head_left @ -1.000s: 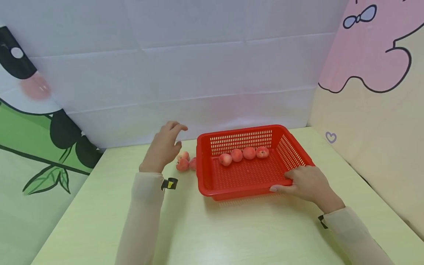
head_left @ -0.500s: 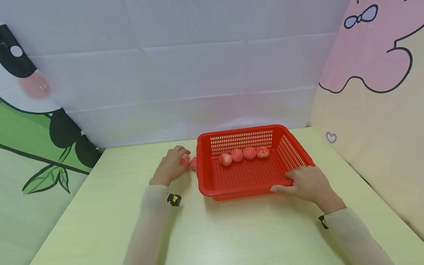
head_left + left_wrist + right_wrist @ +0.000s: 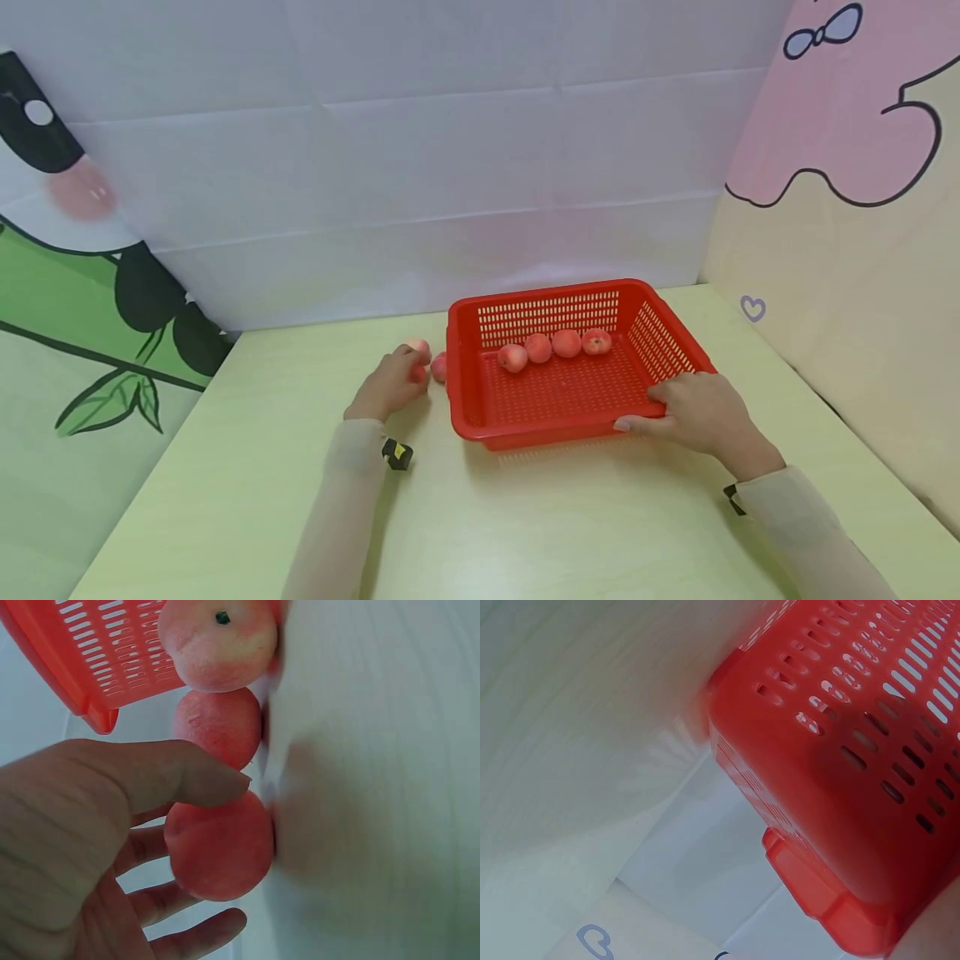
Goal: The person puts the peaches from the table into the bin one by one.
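My left hand (image 3: 386, 386) is low over the table, left of the red plastic basket (image 3: 517, 435). In the left wrist view its thumb and fingers close around a reddish peach (image 3: 221, 851) that sits at table level. Two more peaches, a red one (image 3: 219, 726) and a paler one (image 3: 219, 641) with a dark green stem spot, lie in line beyond it, beside the basket. My right hand (image 3: 701, 414) grips the basket's near right corner, thumb outside on the rim and fingers over the edge. Several peaches (image 3: 566, 343) sit in a row inside the basket.
The pale wooden table (image 3: 525, 525) ends at a white cloth backdrop (image 3: 420, 208) behind the basket. Cartoon-printed panels stand at the left and right sides. The basket's slotted wall (image 3: 922, 690) fills much of the right wrist view.
My left hand has come down from above the table onto the peaches left of the basket and closed around one. The right hand and the basket stay in place.
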Tool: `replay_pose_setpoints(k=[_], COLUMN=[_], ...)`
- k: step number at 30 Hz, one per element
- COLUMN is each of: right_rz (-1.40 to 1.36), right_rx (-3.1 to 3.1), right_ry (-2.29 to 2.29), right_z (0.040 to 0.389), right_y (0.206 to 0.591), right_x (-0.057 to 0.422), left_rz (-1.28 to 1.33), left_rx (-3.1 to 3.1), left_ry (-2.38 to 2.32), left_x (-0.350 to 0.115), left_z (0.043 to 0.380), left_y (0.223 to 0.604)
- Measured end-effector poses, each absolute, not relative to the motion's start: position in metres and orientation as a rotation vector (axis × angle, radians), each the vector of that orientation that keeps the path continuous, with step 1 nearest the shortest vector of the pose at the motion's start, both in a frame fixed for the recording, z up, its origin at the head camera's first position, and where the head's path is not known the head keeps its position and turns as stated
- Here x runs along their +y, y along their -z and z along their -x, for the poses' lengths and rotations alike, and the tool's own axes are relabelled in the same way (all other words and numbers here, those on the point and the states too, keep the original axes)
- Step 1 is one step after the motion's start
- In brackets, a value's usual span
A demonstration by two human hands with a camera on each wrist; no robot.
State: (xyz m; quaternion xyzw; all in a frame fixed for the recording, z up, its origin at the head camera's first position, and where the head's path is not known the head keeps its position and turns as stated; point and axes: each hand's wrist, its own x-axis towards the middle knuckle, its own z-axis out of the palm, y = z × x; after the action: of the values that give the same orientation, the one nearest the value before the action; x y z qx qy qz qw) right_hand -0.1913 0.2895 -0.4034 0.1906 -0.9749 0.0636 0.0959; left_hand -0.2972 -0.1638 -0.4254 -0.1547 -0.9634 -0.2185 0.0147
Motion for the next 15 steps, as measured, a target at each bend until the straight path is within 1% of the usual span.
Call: replay_pose_setpoints(k=[15], right_rz=[-0.561], right_rx=[-2.905], right_ry=[-0.203], right_z=[0.1913], right_y=[0.4028], right_x=[0.289], left_rz=[0.405], left_rx=[-3.058], left_ry=[0.649], left_x=[-0.1612], left_z=[0.2963], left_y=[0.4354])
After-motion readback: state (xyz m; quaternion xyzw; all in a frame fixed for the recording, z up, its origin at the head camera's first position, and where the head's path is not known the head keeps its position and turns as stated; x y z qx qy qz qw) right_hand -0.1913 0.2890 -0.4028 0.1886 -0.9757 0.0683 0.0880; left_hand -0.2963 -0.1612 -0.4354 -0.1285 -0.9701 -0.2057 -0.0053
